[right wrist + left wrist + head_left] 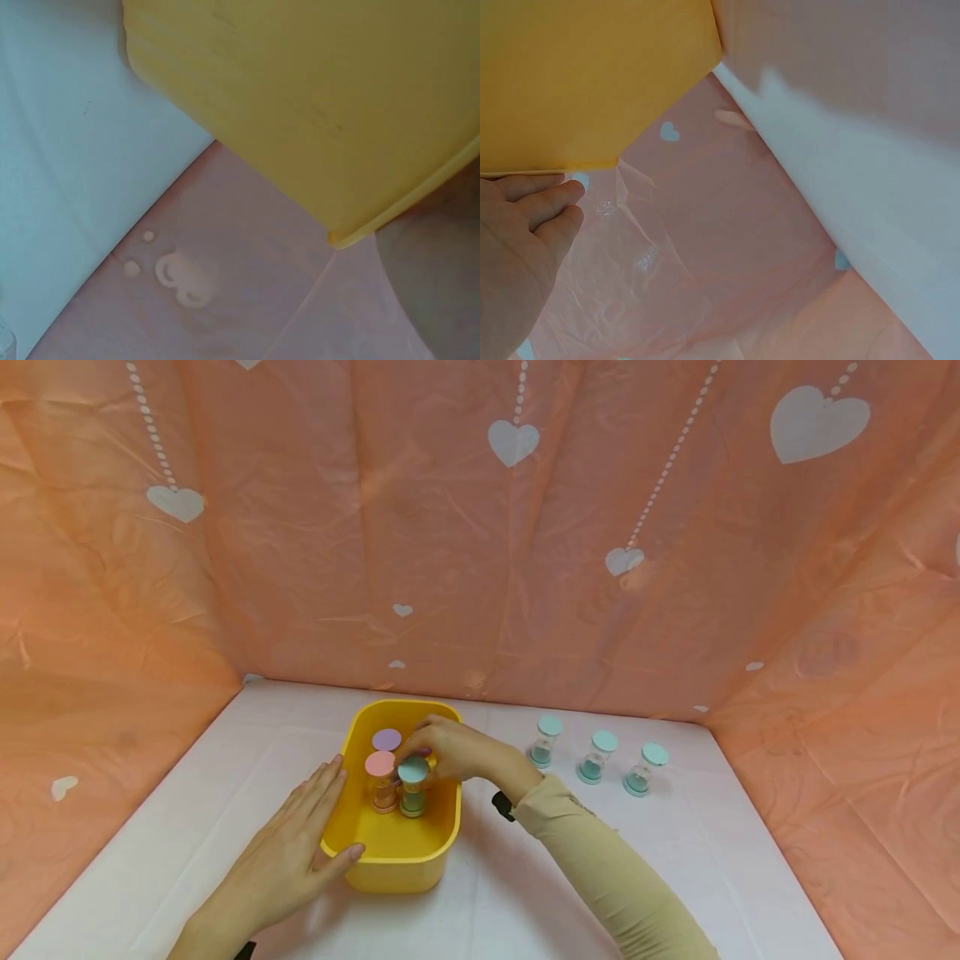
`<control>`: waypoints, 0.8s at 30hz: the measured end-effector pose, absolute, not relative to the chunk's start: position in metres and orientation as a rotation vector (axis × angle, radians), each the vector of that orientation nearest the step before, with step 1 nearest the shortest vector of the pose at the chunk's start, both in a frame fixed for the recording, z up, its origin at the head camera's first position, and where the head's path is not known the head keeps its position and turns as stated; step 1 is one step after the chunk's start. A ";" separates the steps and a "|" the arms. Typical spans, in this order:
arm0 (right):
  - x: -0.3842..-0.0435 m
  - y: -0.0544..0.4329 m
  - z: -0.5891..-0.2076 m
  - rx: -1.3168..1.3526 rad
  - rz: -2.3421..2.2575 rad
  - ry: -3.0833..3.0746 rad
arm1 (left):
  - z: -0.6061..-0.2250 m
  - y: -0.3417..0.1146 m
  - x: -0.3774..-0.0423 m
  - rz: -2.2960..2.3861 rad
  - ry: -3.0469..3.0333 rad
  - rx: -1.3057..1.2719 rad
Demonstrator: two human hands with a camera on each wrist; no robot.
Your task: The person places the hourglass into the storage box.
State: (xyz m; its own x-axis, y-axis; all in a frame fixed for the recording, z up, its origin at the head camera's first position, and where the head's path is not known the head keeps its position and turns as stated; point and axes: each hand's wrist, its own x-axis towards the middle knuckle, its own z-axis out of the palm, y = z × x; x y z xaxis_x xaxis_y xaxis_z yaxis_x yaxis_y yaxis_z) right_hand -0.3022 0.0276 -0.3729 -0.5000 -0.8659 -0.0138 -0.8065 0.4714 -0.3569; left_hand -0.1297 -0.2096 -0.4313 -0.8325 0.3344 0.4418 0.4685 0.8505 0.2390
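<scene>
A yellow bin (390, 843) stands on the table, with small hourglasses upright inside it. My right hand (457, 750) reaches over its right rim and grips a teal-topped hourglass (413, 793) between thumb and fingers. Just left of that one is a pink-topped hourglass (381, 766). Behind them shows a purple-topped hourglass (387, 740), and another bit of purple is mostly hidden by the right hand. My left hand (288, 839) rests with straight fingers along the bin's left rim, thumb over the near-left edge. In the left wrist view, its fingertips (571, 191) touch the rim.
To the right of the bin, three teal hourglasses stand in a row: a left one (545, 742), a middle one (597, 757) and a right one (646, 769). A white cloth (525, 877) covers the table. Orange-pink curtains (450, 568) with hearts enclose the back and sides.
</scene>
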 end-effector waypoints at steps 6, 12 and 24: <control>-0.302 0.028 -0.371 -1.439 -0.444 2.524 | -0.431 -0.209 -0.130 -0.474 -2.626 -0.604; -0.302 0.029 -0.371 -1.455 -0.452 2.519 | -0.431 -0.209 -0.130 -0.465 -2.624 -0.603; -0.298 0.038 -0.370 -1.493 -0.547 2.533 | -0.431 -0.208 -0.131 -0.464 -2.617 -0.604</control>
State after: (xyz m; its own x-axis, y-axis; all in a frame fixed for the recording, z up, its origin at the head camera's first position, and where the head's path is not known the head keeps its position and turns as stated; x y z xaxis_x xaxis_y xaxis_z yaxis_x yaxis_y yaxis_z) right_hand -0.2977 0.0380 -0.3701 -0.4932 -0.8683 0.0537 -0.8132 0.4381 -0.3832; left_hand -0.1305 -0.2082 -0.4314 -0.8205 0.3388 0.4605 0.4765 0.8504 0.2233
